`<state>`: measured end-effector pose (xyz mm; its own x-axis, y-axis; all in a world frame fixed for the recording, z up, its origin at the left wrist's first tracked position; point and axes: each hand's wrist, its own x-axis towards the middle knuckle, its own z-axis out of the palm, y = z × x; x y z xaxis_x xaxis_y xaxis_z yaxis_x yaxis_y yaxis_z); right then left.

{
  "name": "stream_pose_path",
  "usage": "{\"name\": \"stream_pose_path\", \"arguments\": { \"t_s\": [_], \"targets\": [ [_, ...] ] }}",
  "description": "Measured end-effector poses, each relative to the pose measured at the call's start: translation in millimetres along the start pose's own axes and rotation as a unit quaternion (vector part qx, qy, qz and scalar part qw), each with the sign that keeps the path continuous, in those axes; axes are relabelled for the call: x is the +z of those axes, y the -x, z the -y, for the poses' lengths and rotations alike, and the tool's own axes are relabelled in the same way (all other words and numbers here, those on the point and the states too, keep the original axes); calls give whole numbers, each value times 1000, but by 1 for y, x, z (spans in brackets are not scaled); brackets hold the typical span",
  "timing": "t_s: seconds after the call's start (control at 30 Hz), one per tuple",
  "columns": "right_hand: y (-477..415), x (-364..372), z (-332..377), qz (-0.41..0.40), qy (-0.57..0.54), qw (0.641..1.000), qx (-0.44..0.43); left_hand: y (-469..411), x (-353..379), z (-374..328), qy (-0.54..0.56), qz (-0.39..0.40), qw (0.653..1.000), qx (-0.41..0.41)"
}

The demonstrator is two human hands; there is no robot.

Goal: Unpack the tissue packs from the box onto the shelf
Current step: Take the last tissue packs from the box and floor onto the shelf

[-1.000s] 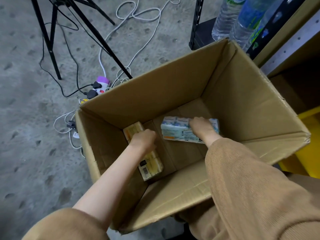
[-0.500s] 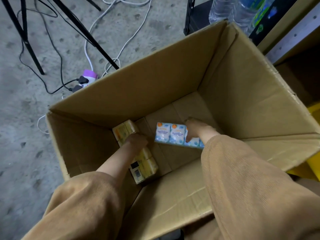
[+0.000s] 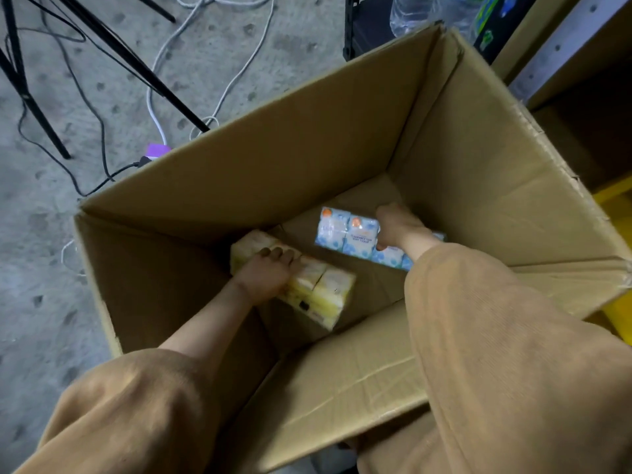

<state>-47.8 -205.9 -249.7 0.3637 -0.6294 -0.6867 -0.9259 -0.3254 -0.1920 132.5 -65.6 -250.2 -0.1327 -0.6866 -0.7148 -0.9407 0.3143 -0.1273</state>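
A large open cardboard box (image 3: pixel 496 159) stands on the floor in front of me. Deep inside it, my left hand (image 3: pixel 268 273) grips a yellow tissue pack (image 3: pixel 325 295) that is tilted and raised off the bottom. My right hand (image 3: pixel 398 224) is closed over the top of a blue and white tissue pack (image 3: pixel 345 232) near the box's right wall. My tan sleeve hides the blue pack's near end. Part of the shelf (image 3: pixel 561 46) shows at the top right, just beyond the box.
Black tripod legs (image 3: pixel 113 53) and white cables (image 3: pixel 212 87) cross the grey concrete floor at the upper left. A purple power strip (image 3: pixel 157 150) lies behind the box. Water bottles (image 3: pixel 420 12) stand at the top. A yellow bin (image 3: pixel 619 200) sits to the right.
My left hand has closed on the yellow pack and lifted and turned it. My right hand has tightened on the blue pack, which has risen a little. The view has moved closer.
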Motion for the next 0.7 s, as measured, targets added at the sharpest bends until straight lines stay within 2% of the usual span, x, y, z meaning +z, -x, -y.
{"name": "stream_pose_path", "arguments": {
  "t_s": [0.07,0.1,0.2,0.27,0.33,0.43,0.47,0.53,0.63,0.7],
  "targets": [
    [0,-2,-4,-7,-7,1000,8,-2,-3,-17,27,-125,991,-34],
    [-1,-2,-5,-9,-11,1000,10,-4,-5,-24,38,-153,986,-49],
    [-2,1,-6,-12,-21,1000,15,-10,5,-45,52,-80,995,-30],
    [-4,3,-6,-11,-29,999,16,-10,8,-52,48,-113,992,-11],
    [-7,4,-7,-3,-34,999,8,-7,7,-53,46,-108,993,-11],
    [-13,7,-8,20,-37,999,-6,-13,15,-45,80,-4,996,33],
    [-14,9,-9,27,-39,999,-9,-15,12,-42,101,19,994,39],
    [-17,11,-12,39,-52,998,-16,-19,12,-36,175,13,983,48],
    [-20,10,-16,45,-89,995,-7,-23,9,-29,321,-16,947,-6],
    [-23,11,-19,47,-111,993,-2,-28,6,-24,369,-24,929,-27]
  ]
}}
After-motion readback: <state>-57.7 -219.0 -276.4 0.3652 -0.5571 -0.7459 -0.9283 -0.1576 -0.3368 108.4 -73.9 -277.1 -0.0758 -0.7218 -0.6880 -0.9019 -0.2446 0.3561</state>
